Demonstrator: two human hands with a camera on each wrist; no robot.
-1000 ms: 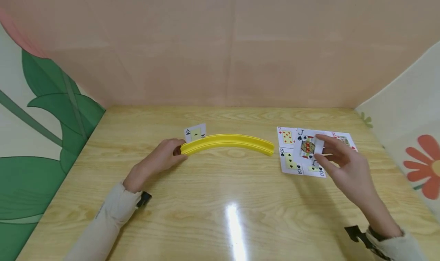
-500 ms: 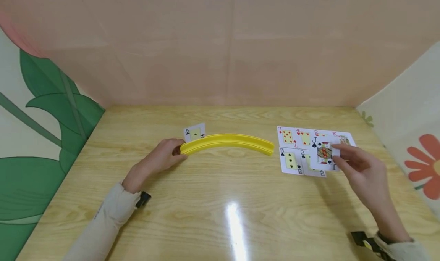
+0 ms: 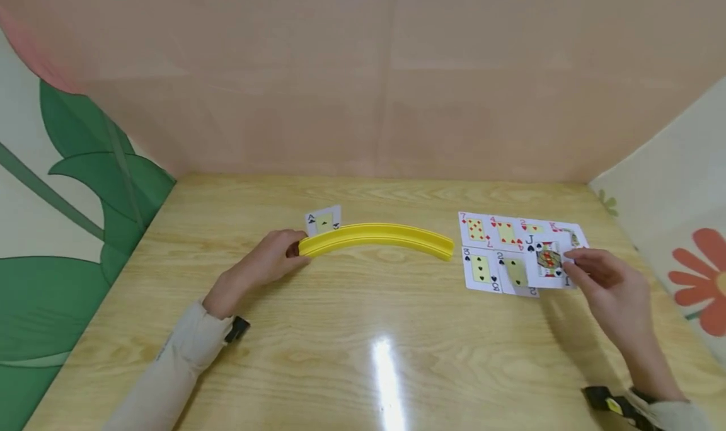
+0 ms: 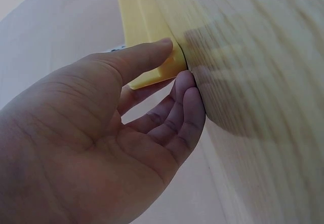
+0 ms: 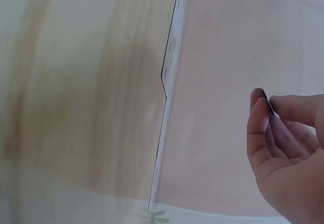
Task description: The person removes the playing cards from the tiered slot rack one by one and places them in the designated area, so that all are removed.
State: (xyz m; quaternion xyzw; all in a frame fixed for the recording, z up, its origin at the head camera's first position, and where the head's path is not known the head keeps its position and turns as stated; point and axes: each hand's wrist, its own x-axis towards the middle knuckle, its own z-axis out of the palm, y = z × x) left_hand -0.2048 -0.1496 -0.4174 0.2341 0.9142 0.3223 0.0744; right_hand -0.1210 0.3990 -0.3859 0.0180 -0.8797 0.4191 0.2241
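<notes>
My left hand point(image 3: 263, 258) grips the left end of a yellow curved card holder point(image 3: 380, 232) on the table. Thumb above and fingers curled below its end show in the left wrist view, where the holder point(image 4: 149, 26) rests against the wood. Behind that end an ace point(image 3: 324, 218) stands out, its lower part hidden. Over the cards at the right, my right hand point(image 3: 621, 292) pinches the jack of spades point(image 3: 547, 261) by its right edge. Edge-on, this card point(image 5: 255, 72) is a thin line in the right wrist view, above the tabletop.
Face-up cards lie in two rows on the wooden table point(image 3: 317, 330): a seven of diamonds point(image 3: 475, 229), a four of hearts point(image 3: 506, 232), a red two and a king behind, a spade card point(image 3: 481, 270) and a two of spades point(image 3: 515, 272) in front. Walls bound the back and sides.
My right hand has carried the jack rightward and slightly nearer, from above the seven and four to beside the two of spades. The left hand and card holder stay put.
</notes>
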